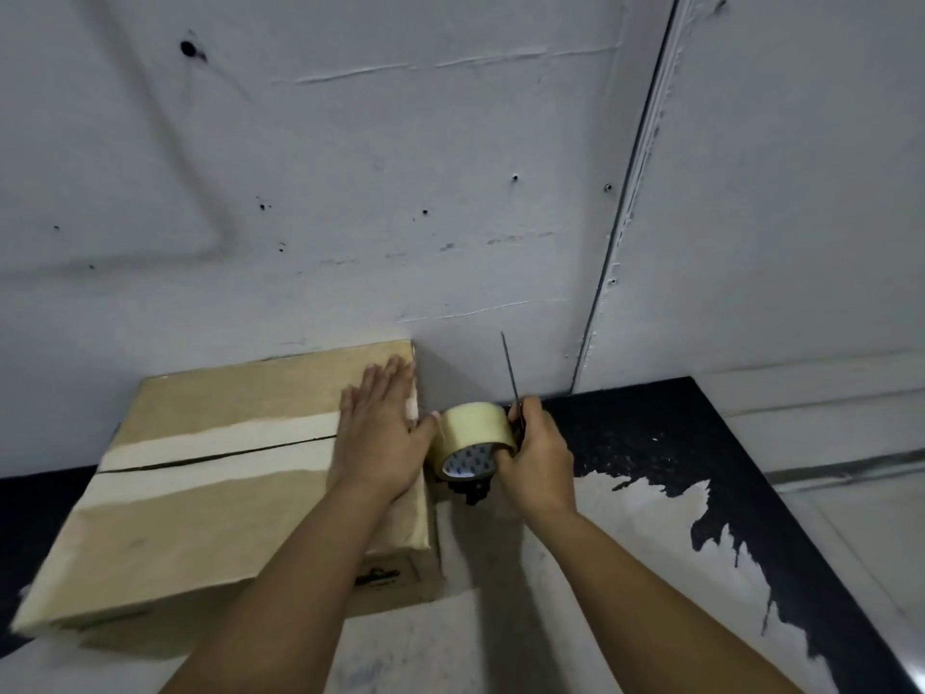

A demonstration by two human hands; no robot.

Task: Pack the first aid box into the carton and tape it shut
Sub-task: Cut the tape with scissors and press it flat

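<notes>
— While the carton (pixel 210 493) sits at about eight o'clock on the worn black table (pixel 701 443), which hand is on it?

— Its left one: the left hand (pixel 380 433) lies flat on the lid near the right edge, fingers straight and together, palm pressed down, gripping nothing. The flaps are closed, with a pale strip of tape (pixel 210 443) running along the centre seam toward nine o'clock.

— And the first aid box?

— It does not show; with the flaps down, I cannot tell what is inside the carton.

— Where is the roll?

— The tape roll (pixel 473 438) stands just off the carton's right edge, at three o'clock from the left hand and touching its thumb. The right hand (pixel 535 453) is curled round the roll's right side, fingers closed on it — and it also clasps a thin dark blade (pixel 510 368) that points up toward twelve o'clock against the grey wall (pixel 400 192).

— Scissors or a knife?

— Too little shows to tell.
</notes>
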